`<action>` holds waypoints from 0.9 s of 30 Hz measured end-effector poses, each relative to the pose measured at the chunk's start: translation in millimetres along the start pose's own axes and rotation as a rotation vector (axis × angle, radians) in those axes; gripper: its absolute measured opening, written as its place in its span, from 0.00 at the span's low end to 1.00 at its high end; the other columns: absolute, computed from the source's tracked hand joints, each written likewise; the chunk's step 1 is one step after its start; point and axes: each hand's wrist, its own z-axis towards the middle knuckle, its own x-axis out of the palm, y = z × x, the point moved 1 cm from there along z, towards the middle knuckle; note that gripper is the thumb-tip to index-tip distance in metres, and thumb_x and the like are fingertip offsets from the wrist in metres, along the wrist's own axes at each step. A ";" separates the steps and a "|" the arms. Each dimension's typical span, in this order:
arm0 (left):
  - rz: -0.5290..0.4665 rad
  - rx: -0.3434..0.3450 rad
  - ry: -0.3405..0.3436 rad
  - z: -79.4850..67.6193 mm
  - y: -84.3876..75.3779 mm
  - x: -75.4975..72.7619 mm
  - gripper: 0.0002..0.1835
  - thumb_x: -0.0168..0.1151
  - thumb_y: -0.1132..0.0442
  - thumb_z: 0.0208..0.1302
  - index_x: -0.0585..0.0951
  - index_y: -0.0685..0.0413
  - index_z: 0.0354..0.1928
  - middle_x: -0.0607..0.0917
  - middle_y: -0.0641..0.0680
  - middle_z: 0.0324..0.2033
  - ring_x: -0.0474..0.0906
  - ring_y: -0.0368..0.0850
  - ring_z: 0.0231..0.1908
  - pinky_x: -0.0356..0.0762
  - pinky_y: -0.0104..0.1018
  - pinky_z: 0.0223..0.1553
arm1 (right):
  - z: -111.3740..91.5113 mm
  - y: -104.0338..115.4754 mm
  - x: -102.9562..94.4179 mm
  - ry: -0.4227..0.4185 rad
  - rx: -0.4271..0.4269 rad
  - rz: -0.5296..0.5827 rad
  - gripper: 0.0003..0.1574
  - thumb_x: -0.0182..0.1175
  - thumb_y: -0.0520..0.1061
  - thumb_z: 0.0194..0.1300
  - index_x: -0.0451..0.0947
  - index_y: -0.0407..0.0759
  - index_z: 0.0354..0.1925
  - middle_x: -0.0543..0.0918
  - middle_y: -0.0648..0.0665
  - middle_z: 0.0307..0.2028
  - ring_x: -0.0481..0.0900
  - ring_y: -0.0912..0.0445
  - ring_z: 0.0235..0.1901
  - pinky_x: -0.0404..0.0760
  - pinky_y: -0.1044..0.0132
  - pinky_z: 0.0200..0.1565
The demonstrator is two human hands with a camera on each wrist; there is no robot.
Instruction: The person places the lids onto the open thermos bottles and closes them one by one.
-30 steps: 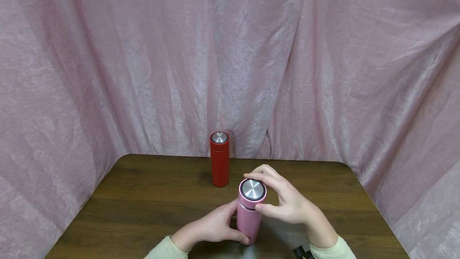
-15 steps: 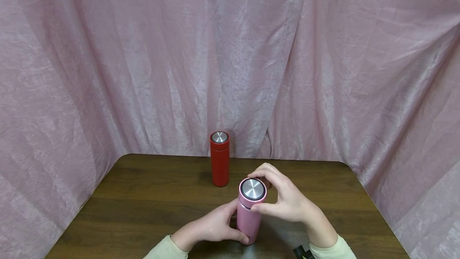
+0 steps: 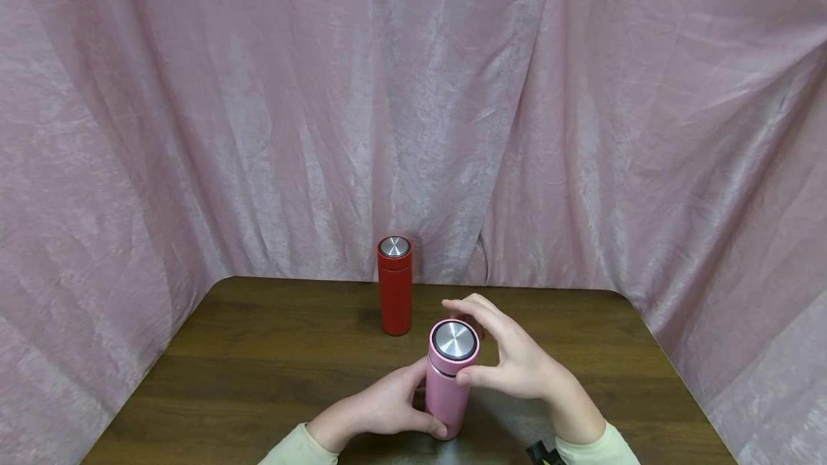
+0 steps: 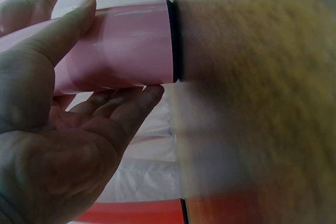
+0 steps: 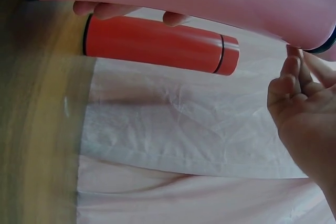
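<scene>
Head view: your L hand (image 3: 388, 404) holds the lower body of the pink flask (image 3: 447, 400), thumb on the near side nr the bottom, fingers going behind. Flask is approx upright, a bit R of ctr, at the near part of the wood-grain tabletop (image 3: 271, 350). The lid (image 3: 454, 340) is on, w/ a shiny silver top in a dark ring. Your R hand (image 3: 517, 364) arches wide round it: thumb by the seam btwn lid & body, index clear of the far rim, other fingers partly hidden, so can't tell if they grip. Red flask (image 3: 396, 300) stands upright farther back, to the L, apart from both hands. Pink curtain (image 3: 291, 128) hangs behind & at both sides. Pale sleeves (image 3: 599, 448) at your wrists; black item (image 3: 545, 453) by the R one, type unclear.

L wrist view, turned sideways: your L thumb & fingers hold opp. sides of the pink body, nr its black base (image 4: 174, 40); can't tell if base touches the table. Red flask shows at the bottom edge.

R wrist view, also sideways: your R fingers are bent nr the lid end; thumb hidden. L fingertips show beyond the pink body; red flask is past them.
</scene>
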 end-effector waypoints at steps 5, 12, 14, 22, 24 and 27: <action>0.000 -0.007 0.000 -0.5 0.0 0.3 0.44 0.89 0.57 0.58 0.75 0.34 0.73 0.86 0.39 0.62 0.82 0.39 0.65 0.79 0.39 0.68 | 0.4 -0.9 -0.5 0.026 -0.077 0.078 0.51 0.76 0.41 0.64 0.68 0.38 0.81 0.79 0.41 0.66 0.78 0.49 0.64 0.77 0.58 0.68; -0.012 -0.009 0.002 -0.5 -0.3 0.1 0.43 0.89 0.57 0.58 0.75 0.35 0.72 0.86 0.39 0.61 0.82 0.38 0.65 0.79 0.38 0.67 | 0.7 -1.3 0.4 0.042 -0.068 0.116 0.47 0.73 0.37 0.66 0.71 0.38 0.80 0.80 0.40 0.66 0.77 0.48 0.66 0.76 0.58 0.69; -0.018 -0.011 0.002 -0.6 -0.3 0.2 0.43 0.89 0.58 0.58 0.75 0.35 0.72 0.86 0.39 0.61 0.82 0.38 0.65 0.79 0.38 0.67 | 0.8 -1.8 0.8 0.041 -0.064 0.109 0.45 0.74 0.37 0.66 0.73 0.39 0.78 0.81 0.41 0.65 0.77 0.48 0.65 0.76 0.58 0.68; -0.033 -0.013 0.003 -0.7 -1.0 0.2 0.44 0.89 0.58 0.58 0.74 0.35 0.73 0.86 0.39 0.61 0.82 0.38 0.64 0.80 0.37 0.67 | 2.1 -1.3 0.5 -0.003 -0.048 0.078 0.42 0.82 0.41 0.62 0.78 0.44 0.72 0.83 0.43 0.61 0.81 0.49 0.61 0.79 0.60 0.64; -0.036 -0.011 0.004 -0.5 -0.9 0.2 0.44 0.89 0.58 0.58 0.74 0.35 0.74 0.86 0.40 0.61 0.82 0.38 0.65 0.80 0.37 0.67 | 1.7 -1.4 0.8 -0.011 -0.033 0.078 0.42 0.83 0.42 0.61 0.79 0.45 0.70 0.84 0.44 0.60 0.81 0.50 0.59 0.80 0.60 0.60; -0.030 -0.003 0.006 0.2 -0.3 0.2 0.45 0.89 0.58 0.58 0.73 0.34 0.74 0.86 0.40 0.62 0.82 0.38 0.65 0.79 0.38 0.68 | 1.4 -2.0 1.5 -0.021 -0.006 0.075 0.41 0.85 0.43 0.59 0.80 0.46 0.68 0.84 0.46 0.58 0.82 0.52 0.56 0.83 0.59 0.54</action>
